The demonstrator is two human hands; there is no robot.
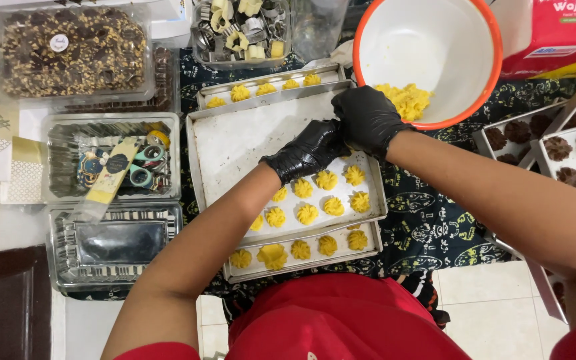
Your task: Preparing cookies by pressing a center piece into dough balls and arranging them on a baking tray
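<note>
My left hand [305, 152] and my right hand [367, 119], both in black gloves, are pressed together above the upper right part of a metal baking tray [235, 143]. What they grip between them is hidden by the fingers. Rows of yellow piped dough rosettes [315, 199] lie on the tray's near right part, just below my hands. A white bowl with an orange rim [428, 47] holds more yellow dough [405, 100] right beside my right hand.
Two more trays with yellow rosettes lie behind [268, 87] and in front [301, 250]. Chocolate cookies fill trays on the right [571, 157]. Clear plastic boxes stand on the left: one with chocolate pieces [71, 50], one with tape rolls [118, 160], one with cutters [241, 30].
</note>
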